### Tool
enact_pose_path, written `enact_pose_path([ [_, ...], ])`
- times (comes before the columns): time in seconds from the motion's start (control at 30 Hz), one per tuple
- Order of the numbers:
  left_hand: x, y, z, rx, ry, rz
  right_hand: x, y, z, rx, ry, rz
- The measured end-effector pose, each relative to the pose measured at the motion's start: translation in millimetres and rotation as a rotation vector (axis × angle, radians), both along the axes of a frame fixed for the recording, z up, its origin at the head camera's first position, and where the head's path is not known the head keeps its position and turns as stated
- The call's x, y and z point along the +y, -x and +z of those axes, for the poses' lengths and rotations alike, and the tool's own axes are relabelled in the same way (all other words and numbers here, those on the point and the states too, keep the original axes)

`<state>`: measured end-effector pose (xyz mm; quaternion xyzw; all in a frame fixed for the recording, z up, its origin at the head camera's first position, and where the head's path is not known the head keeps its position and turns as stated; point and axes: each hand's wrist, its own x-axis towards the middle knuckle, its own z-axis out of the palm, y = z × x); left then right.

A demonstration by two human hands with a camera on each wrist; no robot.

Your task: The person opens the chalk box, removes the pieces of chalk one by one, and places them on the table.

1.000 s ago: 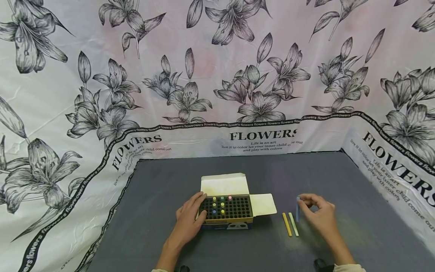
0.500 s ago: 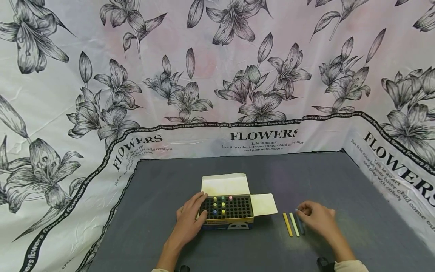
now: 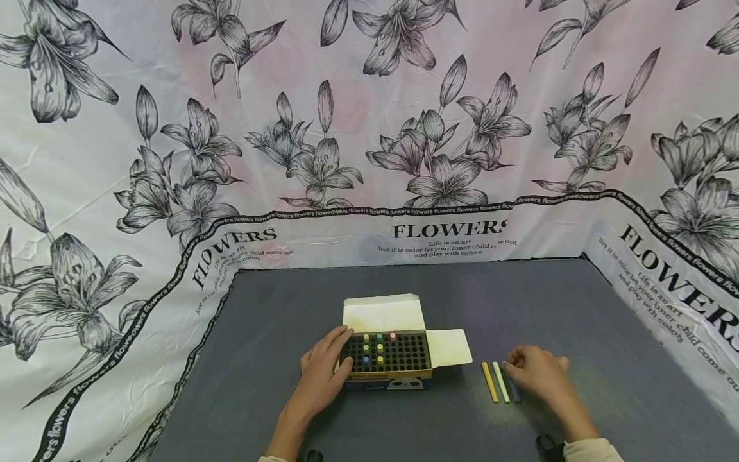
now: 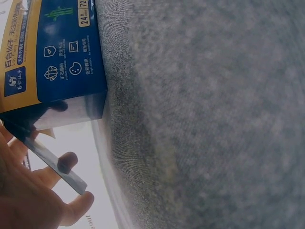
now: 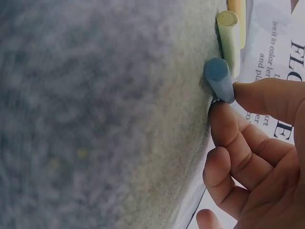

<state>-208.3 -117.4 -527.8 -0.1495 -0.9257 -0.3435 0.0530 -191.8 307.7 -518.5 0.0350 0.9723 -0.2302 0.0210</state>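
Note:
On the grey table stands an open chalk box (image 3: 398,374) with a holed rack; several short chalk ends poke up from it, yellow, green, pink and blue. My left hand (image 3: 322,367) grips the box's left end, thumb at the front corner and fingers toward the back; in the left wrist view a side flap (image 4: 59,167) lies between its digits. To the right, a blue chalk stick (image 5: 220,78) lies on the table, its far end pinched between thumb and index finger of my right hand (image 3: 539,372). Beside it lie a pale green chalk (image 3: 500,383) and a yellow chalk (image 3: 489,383), roughly parallel.
The box's white lid (image 3: 383,313) stands open at the back, and a side flap (image 3: 449,348) sticks out right toward the chalks. A flower-printed sheet (image 3: 323,244) rises behind the table (image 3: 288,301) and along both sides.
My right hand has lowered the blue chalk from a raised, upright pose to lying on the table beside the pale green one. The left hand stays on the box.

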Motion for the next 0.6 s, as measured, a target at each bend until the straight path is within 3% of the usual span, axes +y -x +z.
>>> enact_pose_path([
  [0.3, 0.6, 1.5, 1.0, 0.003, -0.003, -0.004, 0.8, 1.7, 0.6, 0.009, -0.025, -0.02],
  [0.6, -0.2, 1.4, -0.7, 0.0, -0.007, 0.002, -4.7, -1.1, 0.9, 0.202, 0.107, -0.059],
])
